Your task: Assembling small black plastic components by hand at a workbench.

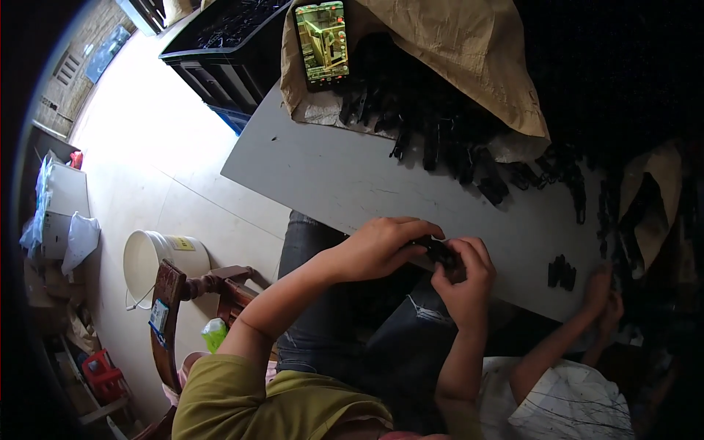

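At the near edge of the grey table (308, 158), my left hand (381, 248) and my right hand (469, 273) come together over my lap. Both hold a small black plastic piece (438, 253) between curled fingers. Its exact kind is too dark to make out, and the fingers cover part of it. Farther off on the table, a heap of black plastic pieces (431, 143) spills from a brown paper sack (469, 48). A smaller group of black pieces (562, 273) lies to the right of my right hand.
A lit phone (323, 45) leans on the sack. Another person's hands (603, 293) are at the table's right. To the left stand a black crate (227, 62) of dark parts, a white bucket (165, 257) and a wooden chair (170, 312).
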A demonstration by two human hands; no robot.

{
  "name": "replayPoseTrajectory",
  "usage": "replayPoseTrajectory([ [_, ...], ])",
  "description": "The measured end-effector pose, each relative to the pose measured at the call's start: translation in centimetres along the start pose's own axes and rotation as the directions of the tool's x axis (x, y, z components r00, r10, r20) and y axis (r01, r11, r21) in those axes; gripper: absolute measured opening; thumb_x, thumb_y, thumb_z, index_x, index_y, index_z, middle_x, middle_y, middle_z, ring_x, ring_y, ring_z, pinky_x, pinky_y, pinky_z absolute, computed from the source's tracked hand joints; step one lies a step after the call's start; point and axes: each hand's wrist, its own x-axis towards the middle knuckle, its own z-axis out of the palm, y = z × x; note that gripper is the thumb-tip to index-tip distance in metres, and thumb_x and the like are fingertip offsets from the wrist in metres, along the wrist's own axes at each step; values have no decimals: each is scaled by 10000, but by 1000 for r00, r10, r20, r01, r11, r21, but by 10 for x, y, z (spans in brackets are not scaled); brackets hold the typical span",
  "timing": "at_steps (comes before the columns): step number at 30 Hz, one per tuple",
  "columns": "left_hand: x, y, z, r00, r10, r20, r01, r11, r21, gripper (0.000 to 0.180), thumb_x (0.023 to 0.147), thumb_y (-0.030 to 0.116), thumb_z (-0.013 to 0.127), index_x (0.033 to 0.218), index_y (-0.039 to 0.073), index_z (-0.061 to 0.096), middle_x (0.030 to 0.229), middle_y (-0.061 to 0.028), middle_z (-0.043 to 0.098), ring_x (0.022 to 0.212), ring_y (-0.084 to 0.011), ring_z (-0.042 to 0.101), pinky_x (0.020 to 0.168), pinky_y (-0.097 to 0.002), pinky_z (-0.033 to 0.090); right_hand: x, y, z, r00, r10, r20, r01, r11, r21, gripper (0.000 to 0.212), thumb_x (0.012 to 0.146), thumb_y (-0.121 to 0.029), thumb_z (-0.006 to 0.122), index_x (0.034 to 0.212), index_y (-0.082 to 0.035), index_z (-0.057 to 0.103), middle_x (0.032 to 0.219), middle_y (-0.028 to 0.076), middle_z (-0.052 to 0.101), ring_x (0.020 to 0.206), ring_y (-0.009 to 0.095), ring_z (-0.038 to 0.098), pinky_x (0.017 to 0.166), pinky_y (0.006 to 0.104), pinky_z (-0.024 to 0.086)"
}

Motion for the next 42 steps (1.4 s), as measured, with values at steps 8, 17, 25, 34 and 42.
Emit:
replayPoseTrajectory([
  [8,-1,18,12,994,-107,5,106,988,112,401,812,66,608,1204,78,530,959,-146,608,836,-350,618,709,-410,498,-12,-3,6,987,-135,-90,114,972,-206,372,638,77,669,998,7,609,975,111,563,841,261,612,692,336,518],
  [17,-7,16,17,987,-130,-97,101,961,-259,365,797,-29,591,1157,13,556,1037,-163,632,951,-292,633,822,-338,489,-19,-1,-2,987,158,26,-159,960,231,236,747,-35,733,941,26,613,956,101,562,717,163,591,633,273,496],
  [25,-40,11,11,995,-104,6,102,952,-289,371,808,-9,595,1173,31,542,1040,-153,631,973,-310,622,846,-345,486,-30,12,7,965,10,262,-75,969,237,220,774,-119,740,847,16,583,809,73,576,662,148,590,600,260,468],
  [34,-18,3,-16,982,15,-186,58,924,379,189,767,143,707,916,48,640,891,-109,633,833,-276,613,742,-369,499,46,56,-14,961,-80,-263,-71,851,-521,185,846,-118,642,1002,-48,571,1104,100,516,925,264,583,712,356,508],
  [42,73,-42,-30,846,165,-507,297,643,706,291,736,154,662,982,108,514,865,-70,513,855,-267,555,680,-389,472,50,61,0,976,-57,-212,-70,833,-549,225,844,-84,619,1051,-52,536,1054,95,529,913,270,605,738,364,515],
])
